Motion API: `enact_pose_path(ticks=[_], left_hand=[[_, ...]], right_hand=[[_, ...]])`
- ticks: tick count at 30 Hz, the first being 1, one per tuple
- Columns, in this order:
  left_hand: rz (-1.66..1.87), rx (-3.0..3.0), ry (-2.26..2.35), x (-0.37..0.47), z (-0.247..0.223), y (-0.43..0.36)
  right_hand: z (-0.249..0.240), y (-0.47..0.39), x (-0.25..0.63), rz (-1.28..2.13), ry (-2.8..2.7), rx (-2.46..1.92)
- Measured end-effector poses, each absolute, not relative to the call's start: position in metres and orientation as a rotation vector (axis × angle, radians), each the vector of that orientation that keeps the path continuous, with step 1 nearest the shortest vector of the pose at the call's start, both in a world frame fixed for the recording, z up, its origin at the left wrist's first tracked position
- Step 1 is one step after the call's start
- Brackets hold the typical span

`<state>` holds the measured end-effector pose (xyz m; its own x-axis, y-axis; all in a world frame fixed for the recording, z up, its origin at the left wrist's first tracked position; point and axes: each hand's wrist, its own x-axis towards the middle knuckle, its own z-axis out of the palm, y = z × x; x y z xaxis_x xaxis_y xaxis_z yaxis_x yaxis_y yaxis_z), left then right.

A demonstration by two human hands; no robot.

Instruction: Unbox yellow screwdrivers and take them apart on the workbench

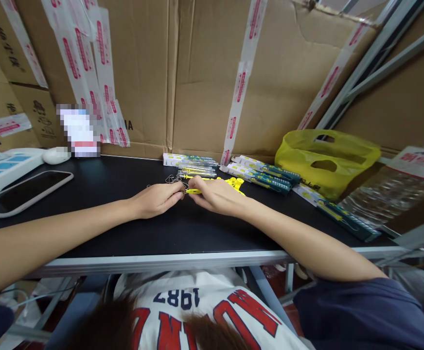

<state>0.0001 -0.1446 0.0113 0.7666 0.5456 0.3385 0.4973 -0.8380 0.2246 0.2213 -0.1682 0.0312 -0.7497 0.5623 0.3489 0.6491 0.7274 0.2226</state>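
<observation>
Over the middle of the black tabletop, my two hands meet with fingertips nearly touching. My right hand (219,195) pinches a small yellow plastic piece (193,191), whose tip pokes out toward the left. My left hand (158,199) is closed in a pinch at that tip; a tiny dark bit shows at its fingertips, too small to name. Just behind the left fingers lie thin metal rings or wire clips (174,179). More yellow plastic pieces (236,183) sit behind my right hand, partly covered by it. Slim clear tubes with yellow parts (197,171) lie beyond both hands.
Printed slim boxes (259,176) lie at the back, another box (338,213) at right. A yellow plastic bag (328,155) and large clear bottle (383,189) stand right. On the left are a phone (29,194), white mouse (56,155) and power strip (11,167). Cardboard (204,73) walls the back.
</observation>
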Motion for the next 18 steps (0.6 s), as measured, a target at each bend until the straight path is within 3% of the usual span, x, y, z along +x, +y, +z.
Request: enact_pose_path(ticks=[9,18], left_hand=[[0.634,2.813,0.743,0.0001,0.0128,-0.1459],[0.621,2.879,0.811,0.0003,0.0106,-0.1444]], right_hand=[[0.0308,-0.1656,0.2232,-0.576,-2.644,-0.853],[0.0297,-0.1674,0.2196,-0.206,-2.638,-0.97]])
